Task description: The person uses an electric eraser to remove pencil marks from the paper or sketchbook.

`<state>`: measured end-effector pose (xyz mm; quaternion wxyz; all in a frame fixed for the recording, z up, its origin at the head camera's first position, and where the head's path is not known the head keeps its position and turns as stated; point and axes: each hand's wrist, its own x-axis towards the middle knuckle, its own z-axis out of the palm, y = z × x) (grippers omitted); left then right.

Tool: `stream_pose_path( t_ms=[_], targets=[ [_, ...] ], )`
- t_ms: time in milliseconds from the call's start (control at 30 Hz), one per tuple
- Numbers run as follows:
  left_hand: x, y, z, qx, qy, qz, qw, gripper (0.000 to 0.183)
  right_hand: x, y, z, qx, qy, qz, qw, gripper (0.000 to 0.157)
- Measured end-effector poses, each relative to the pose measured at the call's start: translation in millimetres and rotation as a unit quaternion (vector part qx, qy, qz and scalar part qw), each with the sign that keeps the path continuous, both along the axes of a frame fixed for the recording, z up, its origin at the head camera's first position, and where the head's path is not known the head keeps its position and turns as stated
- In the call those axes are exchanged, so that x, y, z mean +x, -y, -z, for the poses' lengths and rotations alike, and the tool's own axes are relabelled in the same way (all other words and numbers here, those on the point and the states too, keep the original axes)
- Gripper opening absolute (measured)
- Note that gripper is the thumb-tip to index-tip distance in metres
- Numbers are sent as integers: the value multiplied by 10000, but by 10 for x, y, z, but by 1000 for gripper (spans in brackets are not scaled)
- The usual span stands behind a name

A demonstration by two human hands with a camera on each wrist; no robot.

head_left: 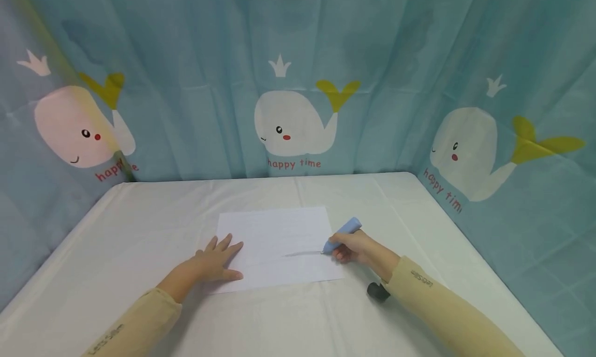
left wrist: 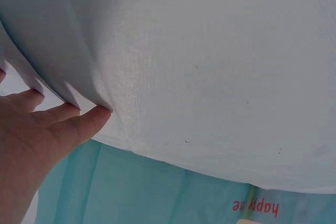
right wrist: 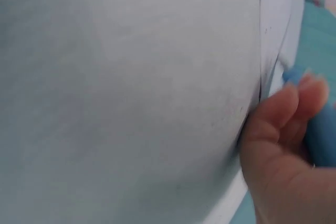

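A white sheet of paper lies on the white-covered table. At its left side, my left hand rests with fingers spread, pressing the sheet. In the left wrist view, the fingertips of that hand touch the paper's edge. My right hand grips a light-blue utility knife at the sheet's right side. The knife slants, its thin grey tip down on the paper. From the tip, a narrow grey slit runs leftward across the sheet. In the right wrist view, thumb and fingers pinch the knife's blue body.
A small black object shows beside the right sleeve, partly hidden by it. White cloth covers the table. Blue curtains with whale prints stand behind the table and along both sides.
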<state>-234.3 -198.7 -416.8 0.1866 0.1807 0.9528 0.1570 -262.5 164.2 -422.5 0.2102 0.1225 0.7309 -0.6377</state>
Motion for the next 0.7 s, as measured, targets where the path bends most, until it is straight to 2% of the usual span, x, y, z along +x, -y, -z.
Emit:
stream_pose_path(
  t_ms=[100,333,700],
  targets=[
    [6,7,3,-40,-18,-18,10000,86,-1,4,-5,-29,-10,-53,10000,27],
    [20,-8,-4,-43,-28,24,10000,86,-1,-1,15,51,-137,211,9997,26],
    [31,-2,9,-42,-6,4,10000,86,3,-38,29,-48,-28,-162,9999,26]
  ],
)
